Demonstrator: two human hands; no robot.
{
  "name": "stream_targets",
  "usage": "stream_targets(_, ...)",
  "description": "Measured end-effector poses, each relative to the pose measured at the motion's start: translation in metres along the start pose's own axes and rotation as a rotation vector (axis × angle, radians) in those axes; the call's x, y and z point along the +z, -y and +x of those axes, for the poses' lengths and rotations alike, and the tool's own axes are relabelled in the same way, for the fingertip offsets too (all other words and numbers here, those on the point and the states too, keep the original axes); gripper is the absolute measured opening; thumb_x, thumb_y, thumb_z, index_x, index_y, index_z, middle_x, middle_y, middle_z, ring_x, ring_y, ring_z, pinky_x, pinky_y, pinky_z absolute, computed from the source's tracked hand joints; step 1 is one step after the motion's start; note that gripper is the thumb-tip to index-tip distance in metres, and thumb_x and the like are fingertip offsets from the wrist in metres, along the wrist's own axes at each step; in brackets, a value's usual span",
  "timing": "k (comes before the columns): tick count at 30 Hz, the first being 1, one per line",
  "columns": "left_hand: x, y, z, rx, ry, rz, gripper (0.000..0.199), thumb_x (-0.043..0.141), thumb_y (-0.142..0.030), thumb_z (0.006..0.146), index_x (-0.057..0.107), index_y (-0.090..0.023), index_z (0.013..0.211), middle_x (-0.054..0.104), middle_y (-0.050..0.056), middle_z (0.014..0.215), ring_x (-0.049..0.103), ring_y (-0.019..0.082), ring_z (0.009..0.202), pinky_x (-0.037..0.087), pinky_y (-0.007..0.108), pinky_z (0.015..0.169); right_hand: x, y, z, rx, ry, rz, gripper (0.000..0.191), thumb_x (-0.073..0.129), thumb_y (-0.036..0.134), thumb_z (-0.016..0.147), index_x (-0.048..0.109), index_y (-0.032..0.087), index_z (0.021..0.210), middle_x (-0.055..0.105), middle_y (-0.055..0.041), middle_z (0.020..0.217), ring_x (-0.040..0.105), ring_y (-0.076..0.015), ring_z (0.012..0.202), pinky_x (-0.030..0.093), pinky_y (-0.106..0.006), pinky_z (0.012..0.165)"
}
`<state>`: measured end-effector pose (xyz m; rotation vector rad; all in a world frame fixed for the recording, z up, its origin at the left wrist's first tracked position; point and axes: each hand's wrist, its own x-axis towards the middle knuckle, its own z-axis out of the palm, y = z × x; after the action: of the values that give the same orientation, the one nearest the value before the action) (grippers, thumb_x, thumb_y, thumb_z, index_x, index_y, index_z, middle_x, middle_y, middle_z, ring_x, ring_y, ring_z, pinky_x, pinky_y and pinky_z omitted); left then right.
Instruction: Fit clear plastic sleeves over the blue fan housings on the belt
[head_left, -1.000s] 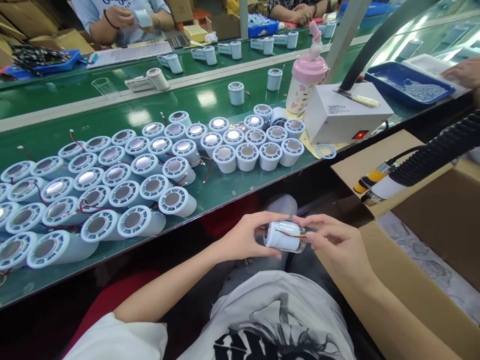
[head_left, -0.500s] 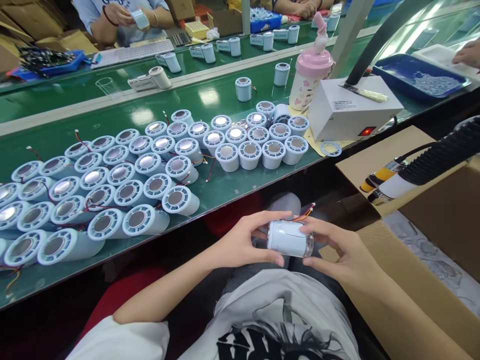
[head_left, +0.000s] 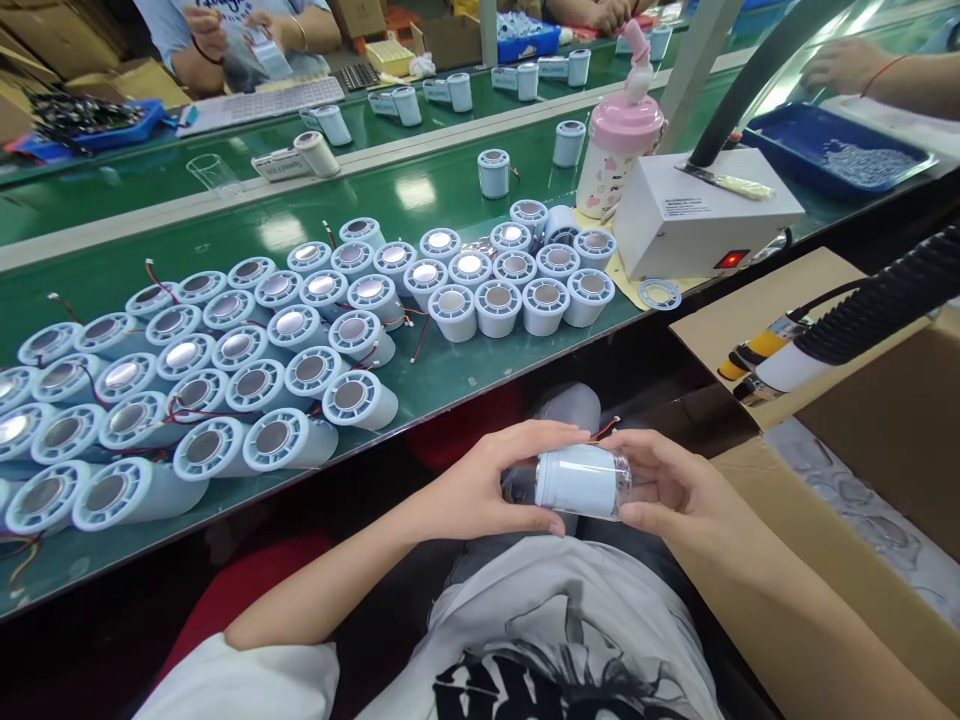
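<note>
A light blue cylindrical housing lies sideways above my lap, with clear plastic around it that shows at both ends. My left hand is wrapped round its left end, thumb below and fingers above. Around the right end curl the fingers of my right hand, with the thumb underneath. Thin red and yellow wires with a small white connector stick up behind the housing. Part of its left end is hidden by my left fingers.
Several blue housings with grey discs stand on the green bench. Right of them are a pink-lidded bottle and a white box with a lit red switch. An open carton holds clear plastic pieces. Co-workers' hands work beyond.
My right fingers have slid off the housing's top toward its right end. The clear plastic now shows more at the left end. A co-worker's hand has come in over the blue tray.
</note>
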<state>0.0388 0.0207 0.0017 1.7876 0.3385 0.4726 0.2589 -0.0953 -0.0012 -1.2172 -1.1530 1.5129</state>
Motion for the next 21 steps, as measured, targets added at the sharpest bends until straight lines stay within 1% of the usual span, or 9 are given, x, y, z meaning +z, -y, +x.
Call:
stream_targets(5,-0.001,0.0,-0.001,0.022,-0.003,0.023,0.078,0.085,-0.02,0.063,0.054,-0.029,0.133,0.056,0.008,0.138,0.05,0.026,0.129,0.042,0.038,0.107,0.001,-0.002,0.003,0.073,0.002,0.106,0.035,0.07,0.033,0.086,0.055,0.031,0.118,0.063,-0.0003,0.107,0.06,-0.0132,0.088,0.053,-0.023,0.079)
stream_targets(8,-0.001,-0.001,-0.002,0.028,-0.002,0.026,0.079,0.085,-0.018,0.063,0.053,-0.029,0.134,0.056,0.007,0.138,0.05,0.025,0.129,0.042,0.037,0.107,0.002,-0.002,0.006,0.109,-0.014,0.167,0.033,0.07,0.033,0.086,0.055,0.027,0.115,0.064,-0.0011,0.102,0.062,-0.0132,0.084,0.054,-0.022,0.071)
stream_targets(13,-0.001,-0.001,-0.001,0.028,0.003,0.029,0.077,0.084,-0.019,0.064,0.053,-0.027,0.134,0.055,0.009,0.138,0.05,0.026,0.129,0.045,0.037,0.104,0.006,-0.006,0.009,0.178,-0.062,0.306,0.035,0.071,0.039,0.083,0.055,0.022,0.109,0.067,-0.0006,0.09,0.066,-0.0131,0.07,0.058,-0.024,0.064)
stream_targets(16,-0.001,-0.001,-0.001,0.036,0.01,0.036,0.076,0.084,-0.02,0.065,0.054,-0.027,0.134,0.055,0.009,0.139,0.05,0.026,0.129,0.044,0.038,0.105,0.008,-0.008,0.011,0.237,-0.083,0.334,0.039,0.068,0.046,0.084,0.053,0.02,0.107,0.069,-0.0013,0.082,0.069,-0.0152,0.064,0.058,-0.024,0.058)
stream_targets(21,-0.001,-0.001,-0.001,0.045,0.018,0.028,0.076,0.084,-0.019,0.064,0.053,-0.027,0.134,0.055,0.01,0.139,0.05,0.026,0.13,0.042,0.039,0.108,0.01,-0.009,0.012,0.271,-0.069,0.353,0.042,0.065,0.053,0.083,0.052,0.017,0.101,0.068,-0.0009,0.069,0.069,-0.0144,0.055,0.056,-0.02,0.05)
